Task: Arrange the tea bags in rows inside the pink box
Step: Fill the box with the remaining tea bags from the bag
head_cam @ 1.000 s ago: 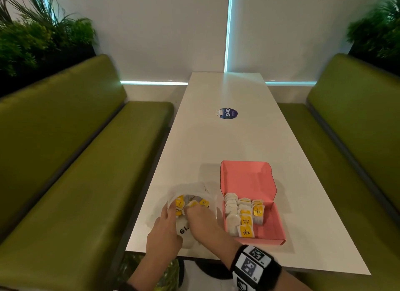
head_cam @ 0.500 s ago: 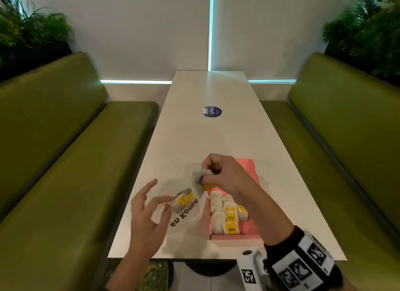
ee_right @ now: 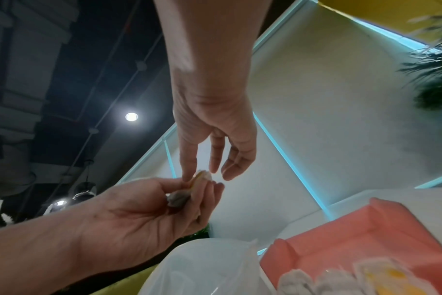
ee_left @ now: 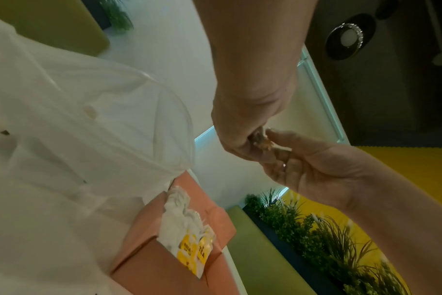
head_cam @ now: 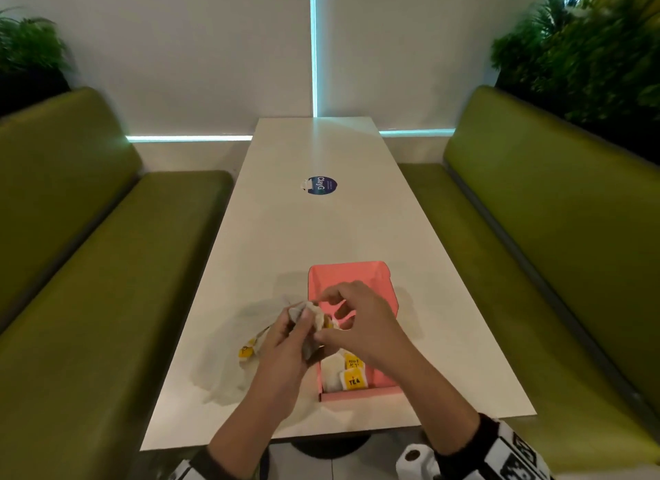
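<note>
An open pink box (head_cam: 353, 276) lies on the white table (head_cam: 321, 229) with rows of yellow-tagged tea bags (head_cam: 348, 372) in its near half. Just above the box's left edge both hands meet on one crumpled tea bag (head_cam: 316, 313). My left hand (head_cam: 293, 331) grips the tea bag (ee_right: 182, 196) in curled fingers. My right hand (head_cam: 360, 315) pinches its top end (ee_left: 261, 139) between thumb and forefinger. A clear plastic bag (head_cam: 228, 369) with more tea bags lies left of the box.
A round blue sticker (head_cam: 322, 185) sits mid-table, beyond the box. Green benches (head_cam: 89, 283) (head_cam: 535, 247) run along both long sides, with plants behind their backs. The table's near edge is close below the box.
One second ago both hands were at the plastic bag. The right hand lifted a tea bag over the box, and the left hand has now risen from the bag and taken hold of it too.
</note>
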Tool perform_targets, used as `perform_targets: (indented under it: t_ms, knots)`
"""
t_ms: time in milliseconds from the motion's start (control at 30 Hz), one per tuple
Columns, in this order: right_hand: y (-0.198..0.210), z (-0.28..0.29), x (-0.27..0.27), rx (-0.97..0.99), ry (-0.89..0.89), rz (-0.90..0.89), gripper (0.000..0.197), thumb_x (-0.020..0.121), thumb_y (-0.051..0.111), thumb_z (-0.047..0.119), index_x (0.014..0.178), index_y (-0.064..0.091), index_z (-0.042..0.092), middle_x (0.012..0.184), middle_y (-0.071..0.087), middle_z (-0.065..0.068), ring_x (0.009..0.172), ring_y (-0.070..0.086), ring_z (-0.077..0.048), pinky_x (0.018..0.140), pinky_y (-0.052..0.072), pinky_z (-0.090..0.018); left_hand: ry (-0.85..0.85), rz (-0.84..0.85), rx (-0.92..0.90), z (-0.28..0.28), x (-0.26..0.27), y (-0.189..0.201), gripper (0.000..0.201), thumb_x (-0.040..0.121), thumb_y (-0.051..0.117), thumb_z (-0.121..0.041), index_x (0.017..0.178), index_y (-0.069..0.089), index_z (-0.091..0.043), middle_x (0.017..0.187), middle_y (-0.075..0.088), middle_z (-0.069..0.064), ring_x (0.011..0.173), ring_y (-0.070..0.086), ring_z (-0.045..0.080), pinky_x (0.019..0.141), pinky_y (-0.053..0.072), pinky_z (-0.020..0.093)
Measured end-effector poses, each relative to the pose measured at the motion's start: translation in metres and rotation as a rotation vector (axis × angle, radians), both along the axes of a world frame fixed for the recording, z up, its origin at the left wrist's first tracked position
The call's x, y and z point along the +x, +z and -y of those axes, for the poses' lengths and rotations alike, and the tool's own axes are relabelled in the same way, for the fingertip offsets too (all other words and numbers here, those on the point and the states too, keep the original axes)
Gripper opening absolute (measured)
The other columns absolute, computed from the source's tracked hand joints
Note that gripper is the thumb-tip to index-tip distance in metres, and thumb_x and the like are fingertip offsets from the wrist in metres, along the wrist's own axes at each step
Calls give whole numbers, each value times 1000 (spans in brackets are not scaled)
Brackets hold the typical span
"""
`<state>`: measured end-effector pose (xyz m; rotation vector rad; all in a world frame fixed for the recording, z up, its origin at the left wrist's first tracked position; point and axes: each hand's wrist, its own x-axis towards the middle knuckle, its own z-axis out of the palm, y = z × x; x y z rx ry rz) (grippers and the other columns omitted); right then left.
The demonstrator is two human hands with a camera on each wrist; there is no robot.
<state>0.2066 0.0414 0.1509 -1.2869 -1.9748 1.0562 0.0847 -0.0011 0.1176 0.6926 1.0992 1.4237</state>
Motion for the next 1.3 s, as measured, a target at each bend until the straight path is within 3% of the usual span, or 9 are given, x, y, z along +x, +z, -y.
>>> perform_targets:
  t_ms: [67,267,633,767,967,1067,1133,1233,1300]
  knots:
    - [-4,1,9,-54,-57,-8,34,70,79,22,93,56,30,104,55,8,80,55,-6,71,48,-19,27,-3,-39,-2,1,-2,18,98,43,-15,96,56,-3,73,61,5,65,64,13,68,60,35]
    - [-13,4,15,-108,-102,0,25,75,76,25,66,53,31,96,54,6,75,56,-8,76,49,-27,32,78,-81,-5,13,-6,20,97,46,-16,106,62,-9,95,68,9,86,69,18,68,59,32]
    - [-12,-1,32,-392,-93,-361,16,83,64,-2,77,55,9,61,60,-4,55,59,-13,51,47,-19,186,36,-116,-8,8,-15,17,96,38,-10,95,54,-15,76,55,9,57,50,17,47,43,26]
    - [-10,-2,40,-342,-29,-287,10,82,65,-1,83,60,7,64,61,-2,53,55,-9,51,45,-17,213,24,-62,-6,2,-16,35,92,33,-1,103,58,-23,74,59,10,55,49,16,53,38,28]
    - [-17,-23,53,107,-335,-33,15,80,73,15,71,63,23,73,62,12,58,53,0,62,41,-14,146,-79,-79,1,-10,-18,23,86,37,-10,67,50,-8,84,61,11,49,44,17,41,27,20]
    - [-10,-14,55,-210,164,-36,15,78,74,9,75,65,21,73,64,7,57,57,-5,62,48,-21,152,-186,-102,0,-8,-16,35,92,51,-26,62,48,-8,71,63,5,48,40,15,38,29,18]
    - [-8,-8,53,-298,390,91,12,78,73,6,80,67,16,74,63,5,56,56,-7,61,50,-22,163,-291,-54,-1,-5,-16,33,94,53,-25,68,55,-4,63,60,2,46,36,13,38,30,17]
    - [-15,-15,46,22,-40,188,17,79,73,16,73,59,25,69,57,12,62,53,-2,60,43,-12,91,-394,59,0,-3,-18,15,94,51,-18,97,66,-15,74,66,-1,41,39,2,41,34,14]
    - [-16,-17,47,77,-100,175,22,78,74,17,70,55,26,67,54,14,65,53,-2,57,39,-8,32,-431,85,0,-3,-22,25,95,49,-13,110,63,-28,82,69,-5,47,49,-1,50,39,13]
